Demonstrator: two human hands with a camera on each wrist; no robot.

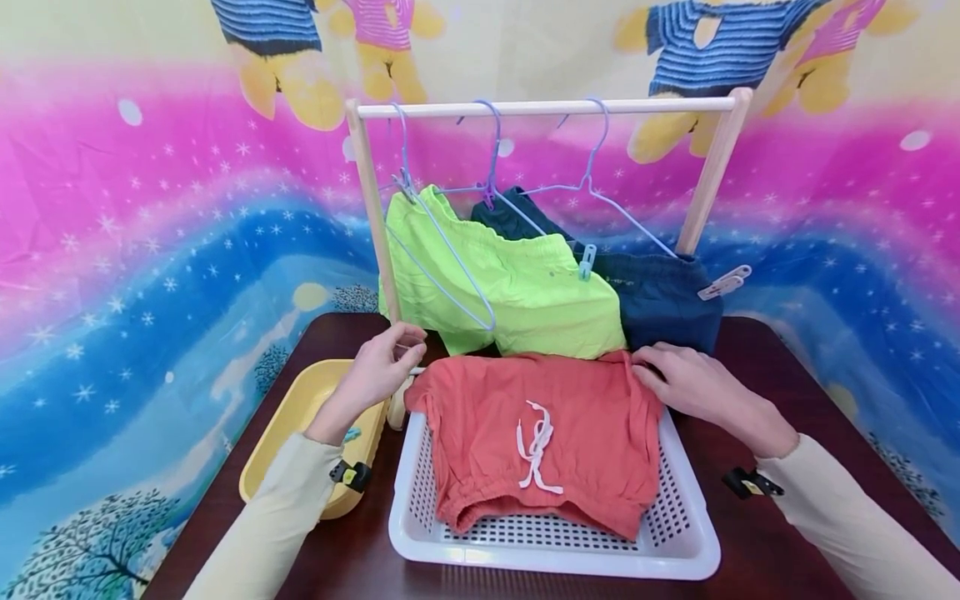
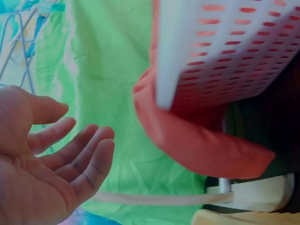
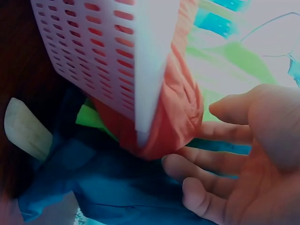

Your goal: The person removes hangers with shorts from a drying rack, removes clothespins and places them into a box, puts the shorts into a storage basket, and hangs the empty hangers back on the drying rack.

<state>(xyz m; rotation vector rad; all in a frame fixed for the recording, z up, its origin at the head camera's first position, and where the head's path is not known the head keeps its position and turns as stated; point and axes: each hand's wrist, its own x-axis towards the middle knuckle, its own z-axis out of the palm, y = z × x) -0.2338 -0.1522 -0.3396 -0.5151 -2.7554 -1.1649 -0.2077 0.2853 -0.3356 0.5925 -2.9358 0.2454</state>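
Note:
Red shorts [image 1: 495, 417] with white drawstrings lie spread over the white perforated basket [image 1: 555, 560], their waistband toward the front. My left hand [image 1: 382, 367] hovers off the shorts' left corner, beside the rack's post; its fingers are loosely bent with nothing between them in the left wrist view. On the other side, my right hand [image 1: 693, 387] has its fingertips right at the red cloth that hangs over the basket's rim, thumb apart from the fingers. Behind, lime-green shorts [image 1: 517, 283] and navy shorts [image 1: 667, 292] hang on the wooden rack [image 1: 547, 108].
Blue wire hangers [image 1: 491, 158] hook over the rack's bar, one dangling in front of the green shorts. A blue clothespin [image 1: 587, 262] and a pale one [image 1: 725, 283] stick out from the waistbands. Left of the basket stands a yellow tub [image 1: 281, 433] with small pegs inside.

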